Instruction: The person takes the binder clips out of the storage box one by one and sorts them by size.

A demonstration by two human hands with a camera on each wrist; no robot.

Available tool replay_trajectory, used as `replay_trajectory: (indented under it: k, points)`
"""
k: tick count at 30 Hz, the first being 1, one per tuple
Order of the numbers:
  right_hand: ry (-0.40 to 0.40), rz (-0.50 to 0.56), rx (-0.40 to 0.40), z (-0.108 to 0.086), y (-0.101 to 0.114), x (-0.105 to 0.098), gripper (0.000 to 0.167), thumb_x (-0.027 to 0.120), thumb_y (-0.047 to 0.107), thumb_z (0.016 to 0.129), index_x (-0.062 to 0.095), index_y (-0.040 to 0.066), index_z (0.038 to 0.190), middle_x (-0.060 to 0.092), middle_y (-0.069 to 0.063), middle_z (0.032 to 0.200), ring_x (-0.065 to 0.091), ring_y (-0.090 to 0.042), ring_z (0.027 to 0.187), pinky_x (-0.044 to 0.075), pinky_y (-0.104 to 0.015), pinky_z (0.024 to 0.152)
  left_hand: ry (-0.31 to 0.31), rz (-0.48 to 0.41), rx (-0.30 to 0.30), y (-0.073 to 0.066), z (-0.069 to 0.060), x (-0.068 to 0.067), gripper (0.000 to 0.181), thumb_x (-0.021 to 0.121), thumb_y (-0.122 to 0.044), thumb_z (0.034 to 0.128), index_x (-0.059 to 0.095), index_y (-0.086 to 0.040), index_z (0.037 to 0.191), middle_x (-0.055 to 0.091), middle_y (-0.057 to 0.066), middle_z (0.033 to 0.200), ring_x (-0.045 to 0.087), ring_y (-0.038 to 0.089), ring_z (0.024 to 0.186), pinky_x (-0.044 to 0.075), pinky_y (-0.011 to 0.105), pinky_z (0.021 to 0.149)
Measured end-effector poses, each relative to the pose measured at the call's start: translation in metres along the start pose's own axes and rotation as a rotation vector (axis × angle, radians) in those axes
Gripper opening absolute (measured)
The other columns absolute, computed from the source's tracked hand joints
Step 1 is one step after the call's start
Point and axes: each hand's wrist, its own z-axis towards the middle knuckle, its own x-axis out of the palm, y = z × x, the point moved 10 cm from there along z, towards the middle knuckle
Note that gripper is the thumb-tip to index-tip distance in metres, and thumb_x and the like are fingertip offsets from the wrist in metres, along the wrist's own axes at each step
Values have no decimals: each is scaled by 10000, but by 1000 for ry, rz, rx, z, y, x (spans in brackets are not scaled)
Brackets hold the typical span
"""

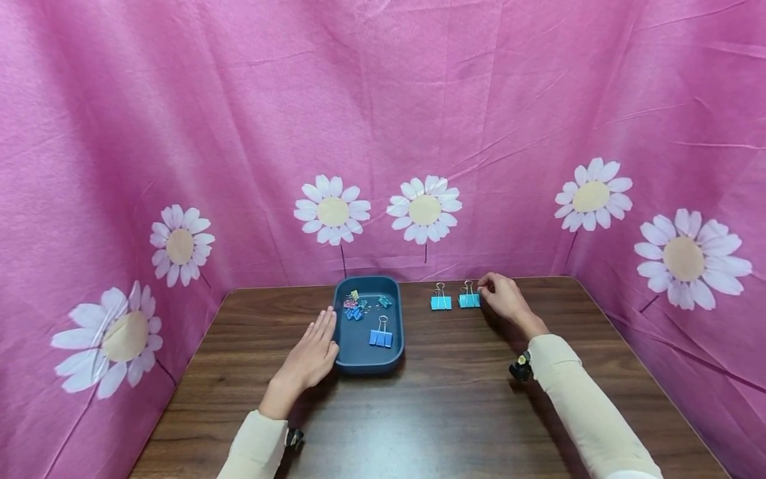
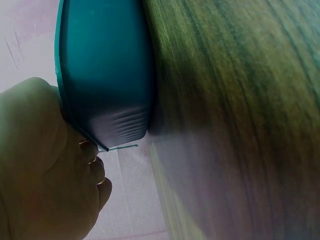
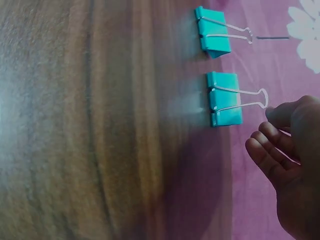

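The blue tray [image 1: 354, 349] is best steadied by the left hand [image 1: 310, 352], straight-fingered at its left side; the right hand [image 1: 507, 299], loosely curled, is at the right teal clip [image 1: 469, 301], far right of the tray; whether it pinches the wire handle [image 3: 267, 97], I cannot tell; pinch squarely.

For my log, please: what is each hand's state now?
Left hand: open, touching blue rounded rectangular tray.
Right hand: by teal metal binder clip; whether gripping cannot be told.
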Motion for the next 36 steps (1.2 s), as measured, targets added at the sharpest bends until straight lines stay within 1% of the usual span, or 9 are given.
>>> replay_trajectory:
  k: [4,12,18,22,27,33,36]
  points:
    - [9,1,-12,3,9,-6,163,653,132,1036,736,29,1132,764,-194,1122,695,-387,1044,547,-566,908,-14,-2,6,0,0,-1,644,408,-211,1123,200,40,1679,157,181,1786,159,352,1668,209,513,1357]
    - [14,-7,-90,9,34,-16,169,660,134,1043,781,49,1125,804,-143,1065,729,-329,980,568,-529,872,-19,5,7,-1,0,-1,637,410,-204,1122,213,45,1674,168,188,1782,170,362,1664,212,513,1356]
    - [48,-6,-129,11,54,-16,170,674,148,1044,788,46,1118,806,-111,1002,726,-255,892,582,-442,790,-31,0,17,-3,-3,-3,635,414,-200,1117,229,66,1664,180,206,1776,197,386,1654,223,528,1350]
    - [54,-3,-164,12,71,-18,169,674,132,1041,786,30,1117,806,-136,990,737,-235,854,611,-423,757,-41,5,22,-3,-2,-3,632,413,-194,1118,229,66,1664,185,209,1774,200,385,1653,220,527,1351]
    - [73,0,-200,12,92,-16,162,686,128,1030,795,44,1115,807,-138,1001,739,-218,855,626,-431,771,-40,2,24,-4,-2,-4,631,413,-188,1119,225,70,1663,181,209,1775,191,381,1656,217,527,1352]
    - [80,-1,-249,14,115,-12,148,706,134,1019,801,48,1094,807,-104,995,732,-199,863,624,-414,774,-47,-16,26,-4,-3,-5,632,407,-194,1112,238,66,1662,189,208,1774,199,394,1651,233,543,1344]
    - [82,0,-284,15,129,-10,122,721,127,1008,804,58,1064,804,-71,965,732,-186,853,623,-401,766,-49,-14,27,-4,-3,-5,632,403,-191,1111,235,66,1663,190,210,1773,200,396,1650,232,543,1344]
